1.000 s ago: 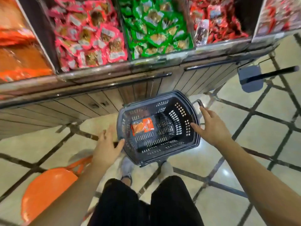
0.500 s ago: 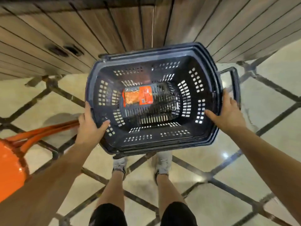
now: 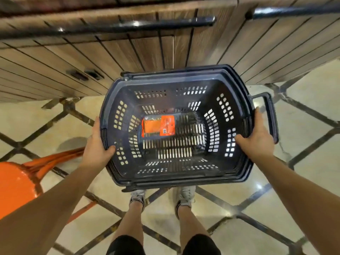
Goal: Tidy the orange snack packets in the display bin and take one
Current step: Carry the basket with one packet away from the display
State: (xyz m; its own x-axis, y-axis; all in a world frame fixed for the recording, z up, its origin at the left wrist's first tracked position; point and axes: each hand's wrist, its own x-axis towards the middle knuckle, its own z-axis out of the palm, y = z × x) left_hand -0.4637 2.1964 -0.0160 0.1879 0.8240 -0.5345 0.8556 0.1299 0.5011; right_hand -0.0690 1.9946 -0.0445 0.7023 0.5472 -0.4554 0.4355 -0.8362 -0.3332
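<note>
One orange snack packet (image 3: 158, 125) lies flat on the floor of a dark plastic shopping basket (image 3: 237, 111). My left hand (image 3: 98, 148) grips the basket's left rim, thumb hooked inside the wall. My right hand (image 3: 255, 139) grips the right rim, thumb inside, just in front of the basket's side handle (image 3: 270, 115). The basket is held level in front of me, above my feet. The display bins with the snack packets are out of view.
The wooden-slatted base of the display counter (image 3: 128, 50) with a dark rail (image 3: 128, 27) stands right behind the basket. An orange basket or stool (image 3: 16, 183) sits at the lower left on the tiled floor (image 3: 303, 172). My shoes (image 3: 161, 197) are below the basket.
My view has tilted down from the snack bins to the basket. Both hands have gone from reaching toward the rims to gripping them, and the basket now sits closer and more centred.
</note>
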